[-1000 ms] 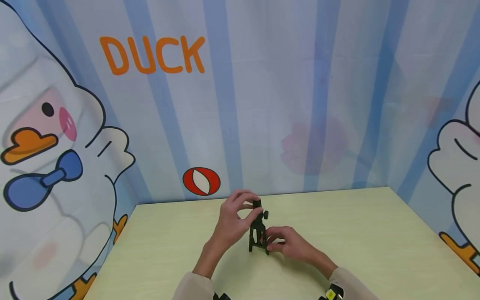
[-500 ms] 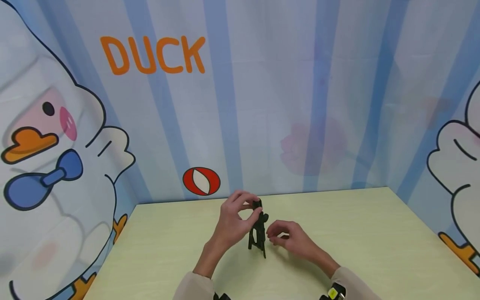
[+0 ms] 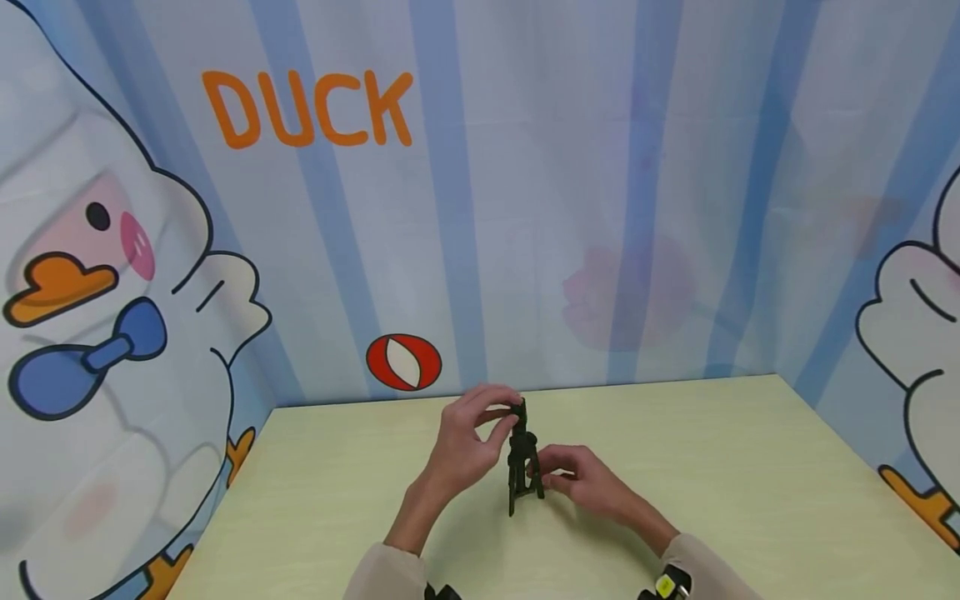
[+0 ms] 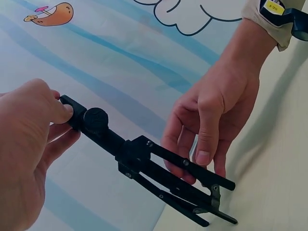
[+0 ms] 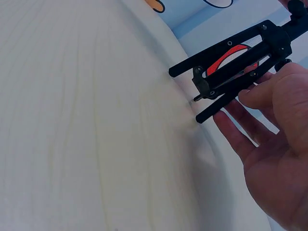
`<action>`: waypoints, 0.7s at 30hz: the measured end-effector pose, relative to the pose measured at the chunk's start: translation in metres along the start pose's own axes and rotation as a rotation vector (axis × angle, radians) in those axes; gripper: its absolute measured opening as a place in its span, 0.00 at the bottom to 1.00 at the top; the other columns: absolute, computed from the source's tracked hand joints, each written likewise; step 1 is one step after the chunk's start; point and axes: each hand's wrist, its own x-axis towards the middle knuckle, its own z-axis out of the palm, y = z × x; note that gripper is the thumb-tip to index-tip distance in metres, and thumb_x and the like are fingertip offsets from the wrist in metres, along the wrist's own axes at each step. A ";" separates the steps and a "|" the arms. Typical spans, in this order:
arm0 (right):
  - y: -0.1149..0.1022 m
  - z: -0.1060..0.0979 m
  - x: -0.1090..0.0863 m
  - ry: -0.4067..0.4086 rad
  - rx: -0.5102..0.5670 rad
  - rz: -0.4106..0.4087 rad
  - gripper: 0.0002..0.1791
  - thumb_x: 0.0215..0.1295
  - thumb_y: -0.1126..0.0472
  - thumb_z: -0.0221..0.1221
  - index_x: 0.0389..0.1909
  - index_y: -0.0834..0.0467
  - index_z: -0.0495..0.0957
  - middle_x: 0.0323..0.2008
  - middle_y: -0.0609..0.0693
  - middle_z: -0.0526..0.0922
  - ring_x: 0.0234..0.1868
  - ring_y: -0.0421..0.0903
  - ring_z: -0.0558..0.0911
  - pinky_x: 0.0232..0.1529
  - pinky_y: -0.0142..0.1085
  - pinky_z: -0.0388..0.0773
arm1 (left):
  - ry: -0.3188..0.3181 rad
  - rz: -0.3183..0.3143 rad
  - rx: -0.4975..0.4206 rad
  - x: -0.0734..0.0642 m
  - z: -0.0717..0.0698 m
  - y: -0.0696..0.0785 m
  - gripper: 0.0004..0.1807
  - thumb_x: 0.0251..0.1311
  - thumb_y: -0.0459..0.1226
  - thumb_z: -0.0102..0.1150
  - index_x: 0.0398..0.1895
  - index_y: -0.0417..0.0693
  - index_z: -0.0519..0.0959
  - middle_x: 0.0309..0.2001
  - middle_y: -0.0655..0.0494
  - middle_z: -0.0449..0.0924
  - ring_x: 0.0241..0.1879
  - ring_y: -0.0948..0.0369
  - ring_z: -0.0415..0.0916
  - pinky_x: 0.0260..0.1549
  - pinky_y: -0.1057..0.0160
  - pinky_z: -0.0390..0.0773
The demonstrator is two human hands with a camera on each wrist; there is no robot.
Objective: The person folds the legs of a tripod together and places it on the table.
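A small black tripod (image 3: pixel 522 454) stands upright, held up off the table, with its legs partly spread and braces between them. My left hand (image 3: pixel 468 437) pinches its top between thumb and fingers, next to a round knob (image 4: pixel 96 120). At the lower part, my right hand (image 3: pixel 588 482) has its thumb and fingers about one leg (image 5: pixel 216 107). In the left wrist view the right hand's fingers lie partly behind that leg, with the thumb in front. The leg tips point down toward the table.
A pale wood-grain table (image 3: pixel 337 500) lies beneath both hands. Behind it hangs a blue striped backdrop (image 3: pixel 525 208) with cartoon ducks and a red and white ball (image 3: pixel 403 362). Straps with devices (image 3: pixel 667 583) sit at the wrists.
The tripod has turned about its upright axis, so its legs show differently. My right hand came away from the legs, then returned to one. My left hand stays at the top.
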 end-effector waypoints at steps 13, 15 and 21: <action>-0.004 0.000 -0.002 -0.119 0.019 0.009 0.11 0.71 0.73 0.60 0.52 0.67 0.82 0.46 0.60 0.86 0.50 0.55 0.86 0.53 0.38 0.84 | -0.023 -0.035 -0.022 -0.001 -0.003 0.003 0.16 0.63 0.18 0.63 0.50 0.40 0.82 0.52 0.49 0.83 0.51 0.53 0.85 0.49 0.56 0.86; -0.005 0.001 -0.002 -0.117 0.013 0.005 0.11 0.71 0.73 0.61 0.51 0.67 0.82 0.46 0.59 0.87 0.50 0.55 0.86 0.53 0.39 0.84 | -0.024 -0.043 -0.023 -0.001 -0.003 0.003 0.16 0.63 0.18 0.63 0.50 0.41 0.82 0.53 0.49 0.83 0.51 0.54 0.85 0.49 0.56 0.86; -0.003 0.001 -0.001 -0.118 -0.009 -0.023 0.10 0.70 0.74 0.60 0.49 0.67 0.82 0.44 0.57 0.86 0.47 0.51 0.86 0.51 0.39 0.85 | -0.023 -0.037 -0.018 -0.001 -0.003 0.002 0.16 0.63 0.19 0.63 0.49 0.42 0.82 0.52 0.50 0.83 0.50 0.54 0.85 0.49 0.59 0.86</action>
